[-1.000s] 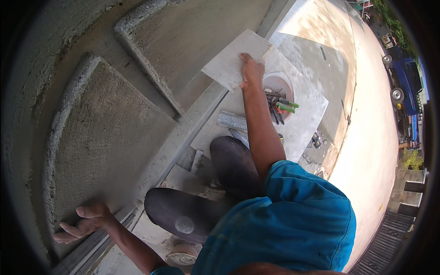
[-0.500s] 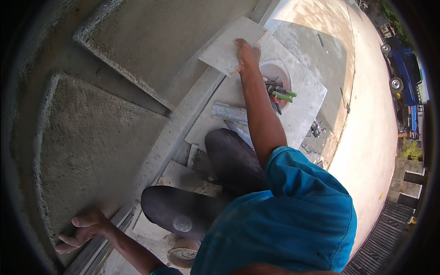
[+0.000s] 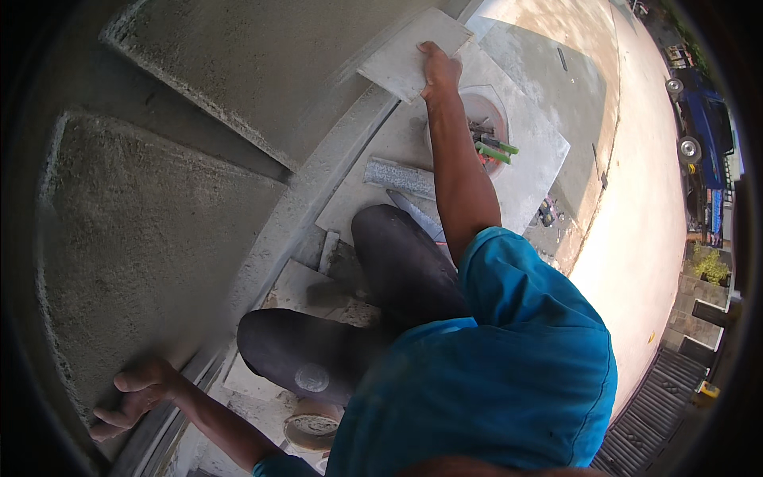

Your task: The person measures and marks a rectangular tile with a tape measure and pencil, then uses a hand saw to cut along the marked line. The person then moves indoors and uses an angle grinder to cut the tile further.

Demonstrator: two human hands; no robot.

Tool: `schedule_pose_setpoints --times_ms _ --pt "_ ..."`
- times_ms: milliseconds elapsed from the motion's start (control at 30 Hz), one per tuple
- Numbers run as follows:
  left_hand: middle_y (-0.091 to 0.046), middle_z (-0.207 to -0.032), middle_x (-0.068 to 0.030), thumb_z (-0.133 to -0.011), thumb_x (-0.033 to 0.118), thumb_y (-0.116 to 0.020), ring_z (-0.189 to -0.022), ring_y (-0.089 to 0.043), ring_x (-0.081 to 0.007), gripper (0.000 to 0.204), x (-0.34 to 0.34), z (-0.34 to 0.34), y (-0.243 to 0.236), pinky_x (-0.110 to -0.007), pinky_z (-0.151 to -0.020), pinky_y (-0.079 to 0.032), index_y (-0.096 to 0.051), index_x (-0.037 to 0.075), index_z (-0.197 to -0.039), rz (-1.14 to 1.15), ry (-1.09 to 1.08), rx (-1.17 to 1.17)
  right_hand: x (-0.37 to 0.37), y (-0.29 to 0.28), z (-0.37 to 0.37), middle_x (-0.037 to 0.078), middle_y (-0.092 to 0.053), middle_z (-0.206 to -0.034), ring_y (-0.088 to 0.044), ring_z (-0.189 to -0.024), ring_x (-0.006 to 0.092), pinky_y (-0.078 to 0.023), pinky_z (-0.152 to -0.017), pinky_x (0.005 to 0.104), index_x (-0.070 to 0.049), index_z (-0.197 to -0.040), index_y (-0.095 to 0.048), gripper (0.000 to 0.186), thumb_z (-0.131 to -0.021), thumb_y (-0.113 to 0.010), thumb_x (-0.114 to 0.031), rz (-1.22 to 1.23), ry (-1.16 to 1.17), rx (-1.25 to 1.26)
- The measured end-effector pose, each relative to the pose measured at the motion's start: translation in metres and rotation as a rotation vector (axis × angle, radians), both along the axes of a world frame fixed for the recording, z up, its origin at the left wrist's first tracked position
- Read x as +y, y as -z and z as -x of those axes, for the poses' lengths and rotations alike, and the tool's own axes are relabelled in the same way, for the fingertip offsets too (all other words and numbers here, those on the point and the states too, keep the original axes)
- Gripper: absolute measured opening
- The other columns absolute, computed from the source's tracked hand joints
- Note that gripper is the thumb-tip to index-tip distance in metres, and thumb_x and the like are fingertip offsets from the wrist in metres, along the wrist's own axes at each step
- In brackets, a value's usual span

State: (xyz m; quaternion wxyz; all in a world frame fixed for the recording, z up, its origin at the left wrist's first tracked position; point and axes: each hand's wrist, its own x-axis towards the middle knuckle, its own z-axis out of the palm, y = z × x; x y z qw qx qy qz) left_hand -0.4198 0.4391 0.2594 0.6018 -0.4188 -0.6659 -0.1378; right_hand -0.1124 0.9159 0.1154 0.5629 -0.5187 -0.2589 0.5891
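Observation:
My right hand point(image 3: 441, 73) grips the near edge of a pale, square, tile-like slab point(image 3: 395, 63). Its thumb lies on the upper face, and the fingers underneath are hidden. The slab is held tilted over the concrete ledge point(image 3: 310, 151), near the upper raised cement panel point(image 3: 222, 79). At the lower left, my left hand point(image 3: 143, 393) has its fingers apart and holds nothing that I can see. It is at the bottom of the lower cement panel point(image 3: 151, 246); whether it presses on the surface, I cannot tell.
Beside my right forearm stands a round bucket point(image 3: 499, 119) with green-handled tools point(image 3: 497, 151). A speckled trough-like piece point(image 3: 401, 176) lies on a pale board point(image 3: 532, 163) by my knees. Below my left leg is a round container point(image 3: 311, 429). A blue vehicle point(image 3: 707, 119) stands far right.
The slab and my right hand have shifted slightly up and to the right in view. The whole view has moved a little. My left hand keeps nearly the same pose.

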Motion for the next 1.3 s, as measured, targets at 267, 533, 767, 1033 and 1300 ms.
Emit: schedule_pose_setpoints --times_ms 267,533,767,1033,1300 --pt "-0.012 -0.158 -0.0194 -0.108 0.040 -0.035 -0.151 -0.006 -0.0334 0.052 0.008 -0.006 0.001 -0.058 -0.119 -0.010 -0.029 0.001 -0.141 -0.006 -0.058 0.008 -0.091 0.038 0.047 0.016 -0.065 -0.108 -0.066 -0.094 0.0292 -0.053 -0.084 0.0381 0.012 -0.127 -0.050 0.058 -0.076 -0.072 -0.002 -0.295 0.192 -0.261" --pt "-0.008 -0.159 -0.0213 -0.109 0.040 -0.035 -0.152 -0.002 -0.0321 0.054 -0.005 0.009 0.005 -0.058 -0.120 -0.007 -0.026 0.000 -0.143 0.020 -0.028 0.041 0.037 0.025 -0.014 0.017 -0.062 -0.113 -0.066 -0.095 0.0331 -0.058 -0.078 0.0471 0.012 -0.126 -0.051 0.056 -0.077 -0.072 -0.002 -0.089 0.050 0.038" --pt "-0.032 -0.137 -0.0210 -0.106 0.049 -0.037 -0.124 -0.037 -0.0375 0.051 0.009 0.002 0.006 -0.057 -0.096 -0.035 -0.032 0.005 -0.131 -0.099 -0.094 0.056 0.050 0.031 -0.021 0.017 -0.062 -0.112 -0.067 -0.093 0.0323 -0.059 -0.075 0.0470 0.012 -0.126 -0.051 0.055 -0.077 -0.072 -0.002 -0.033 0.016 0.094" --pt "-0.031 -0.138 -0.0210 -0.106 0.046 -0.039 -0.120 -0.038 -0.0348 0.050 0.006 0.004 -0.002 -0.052 -0.091 -0.036 -0.031 0.005 -0.133 -0.044 -0.068 0.097 -0.081 0.040 0.035 0.019 -0.060 -0.122 -0.061 -0.111 0.0292 -0.051 -0.092 0.0373 0.009 -0.131 -0.048 0.059 -0.079 -0.072 -0.005 -0.206 0.051 -0.165" --pt "-0.020 -0.148 -0.0235 -0.108 0.045 -0.033 -0.135 -0.023 -0.0362 0.051 -0.009 0.010 0.008 -0.057 -0.107 -0.023 -0.026 0.003 -0.137 0.017 -0.105 0.075 0.036 0.016 -0.014 0.017 -0.061 -0.108 -0.066 -0.089 0.0297 -0.058 -0.072 0.0469 0.012 -0.124 -0.050 0.055 -0.078 -0.073 -0.007 0.012 -0.051 -0.013"
